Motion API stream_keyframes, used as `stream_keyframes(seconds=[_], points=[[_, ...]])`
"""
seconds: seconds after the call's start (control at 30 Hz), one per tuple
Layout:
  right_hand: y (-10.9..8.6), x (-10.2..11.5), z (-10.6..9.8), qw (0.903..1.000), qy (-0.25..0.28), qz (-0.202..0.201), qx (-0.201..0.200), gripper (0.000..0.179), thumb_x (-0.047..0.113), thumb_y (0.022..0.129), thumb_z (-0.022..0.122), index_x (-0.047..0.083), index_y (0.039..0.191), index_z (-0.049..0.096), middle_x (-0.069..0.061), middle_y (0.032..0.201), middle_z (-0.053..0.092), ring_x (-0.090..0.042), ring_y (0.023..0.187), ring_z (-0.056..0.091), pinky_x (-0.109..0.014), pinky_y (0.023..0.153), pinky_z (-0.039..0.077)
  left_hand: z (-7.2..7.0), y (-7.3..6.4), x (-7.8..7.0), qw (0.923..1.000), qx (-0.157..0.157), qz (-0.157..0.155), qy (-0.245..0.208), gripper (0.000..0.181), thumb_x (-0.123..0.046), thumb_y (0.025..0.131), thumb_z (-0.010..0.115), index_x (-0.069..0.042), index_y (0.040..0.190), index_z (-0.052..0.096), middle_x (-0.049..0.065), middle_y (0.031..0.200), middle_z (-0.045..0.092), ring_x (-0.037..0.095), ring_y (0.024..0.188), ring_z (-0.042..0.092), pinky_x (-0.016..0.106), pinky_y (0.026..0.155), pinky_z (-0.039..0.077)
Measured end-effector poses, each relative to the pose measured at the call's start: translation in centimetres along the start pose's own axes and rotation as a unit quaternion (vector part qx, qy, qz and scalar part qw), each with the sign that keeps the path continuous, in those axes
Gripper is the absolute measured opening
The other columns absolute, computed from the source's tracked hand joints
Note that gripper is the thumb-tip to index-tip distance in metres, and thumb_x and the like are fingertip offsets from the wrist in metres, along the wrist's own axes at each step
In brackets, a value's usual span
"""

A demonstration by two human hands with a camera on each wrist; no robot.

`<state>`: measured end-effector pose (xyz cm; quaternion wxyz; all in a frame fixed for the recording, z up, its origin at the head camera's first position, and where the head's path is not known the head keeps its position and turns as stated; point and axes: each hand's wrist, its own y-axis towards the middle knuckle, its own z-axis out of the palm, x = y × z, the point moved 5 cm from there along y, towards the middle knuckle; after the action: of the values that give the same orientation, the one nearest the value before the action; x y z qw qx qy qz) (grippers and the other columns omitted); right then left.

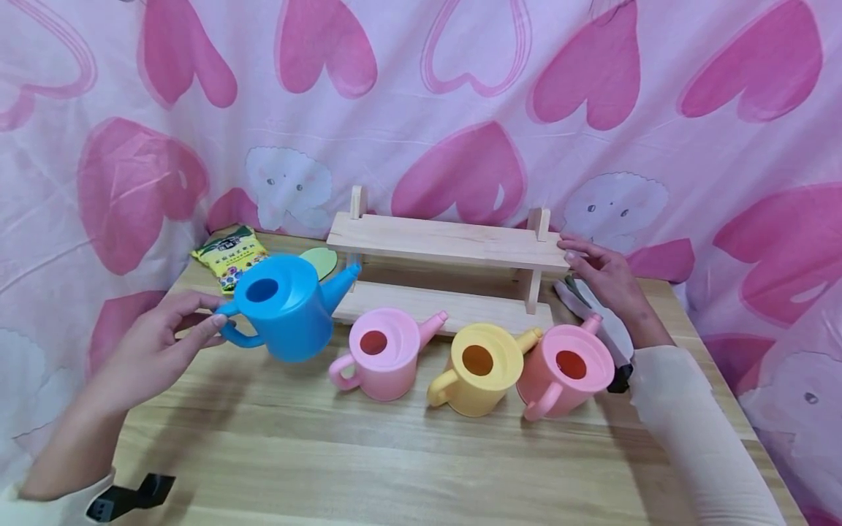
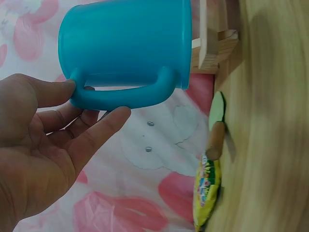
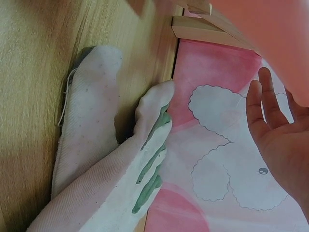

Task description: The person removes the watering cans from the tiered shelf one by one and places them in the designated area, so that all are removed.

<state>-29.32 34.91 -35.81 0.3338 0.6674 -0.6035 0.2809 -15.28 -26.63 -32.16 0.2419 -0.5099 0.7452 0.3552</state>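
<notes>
My left hand [image 1: 161, 347] pinches the handle of a blue watering can [image 1: 289, 314] between thumb and fingers. The can is upright, raised off the table, its spout towards the wooden two-tier shelf [image 1: 454, 239]. In the left wrist view the thumb lies at one end of the handle [image 2: 125, 98]. At the upper board's right end, my right hand [image 1: 608, 285] rests its fingertips, fingers loosely extended. In front of the shelf stand a pink watering can [image 1: 395, 376], a yellow one [image 1: 480, 391] and a coral-pink one [image 1: 598, 358], spouts towards the right and back.
White work gloves with green patches [image 3: 91, 111] lie right of the shelf, below my right hand. Behind the blue can are a yellow printed packet [image 1: 230, 256] and a light-green trowel [image 1: 320, 261] with a wooden handle. A pink heart-patterned curtain [image 1: 454, 168] hangs behind the table.
</notes>
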Motion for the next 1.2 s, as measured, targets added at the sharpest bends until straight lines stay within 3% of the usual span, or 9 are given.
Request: stream_keyframes(seconds=[0.4,0.57,0.8,0.87,1.2], points=[[0.0,-0.2,0.1,1.0,0.004,-0.002,0.003,0.049,0.042,0.105,0.058,0.021,0.149,0.056,0.006,0.162,0.039,-0.031,0.143,0.044,-0.053,0.104,0.048,2.3,-0.8,1.2,0.9991,0.026,-0.027,0.021,0.016,-0.002,0.101,0.065,0.0,0.116,0.069,0.01,0.107,0.065,0.009,0.089,0.067,0.022,0.07,0.058],[0.0,-0.1,0.1,1.0,0.003,-0.001,0.002,0.049,0.042,0.105,0.058,0.022,0.149,0.056,0.007,0.162,0.039,-0.03,0.143,0.044,-0.053,0.104,0.048,3.1,-0.8,1.5,0.9989,0.034,-0.032,0.006,0.015,-0.002,0.1,0.065,0.001,0.115,0.068,0.01,0.106,0.065,0.011,0.092,0.065,0.021,0.073,0.058],[0.1,-0.2,0.1,1.0,0.001,-0.001,0.002,0.049,0.042,0.105,0.058,0.022,0.15,0.056,0.007,0.162,0.038,-0.03,0.143,0.043,-0.051,0.103,0.049,4.2,-1.0,2.0,0.995,0.065,-0.075,-0.012,0.019,-0.01,0.102,0.066,-0.001,0.118,0.067,0.01,0.111,0.065,0.022,0.096,0.065,0.024,0.075,0.058],[0.1,-0.2,0.1,1.0,-0.001,0.0,0.003,0.049,0.042,0.105,0.058,0.022,0.15,0.056,0.007,0.162,0.038,-0.03,0.143,0.043,-0.046,0.102,0.051,4.5,-1.0,2.1,0.9938,0.072,-0.083,-0.016,0.019,-0.012,0.103,0.066,-0.001,0.119,0.067,0.01,0.111,0.065,0.023,0.096,0.064,0.024,0.075,0.058],[0.2,-0.2,0.0,1.0,-0.002,0.002,-0.003,0.049,0.042,0.105,0.057,0.022,0.149,0.057,0.008,0.162,0.038,-0.029,0.144,0.042,-0.05,0.102,0.049,5.0,-0.7,2.3,0.9919,0.082,-0.089,-0.039,0.02,-0.012,0.103,0.066,0.0,0.119,0.066,0.01,0.11,0.066,0.027,0.099,0.065,0.024,0.078,0.058]])
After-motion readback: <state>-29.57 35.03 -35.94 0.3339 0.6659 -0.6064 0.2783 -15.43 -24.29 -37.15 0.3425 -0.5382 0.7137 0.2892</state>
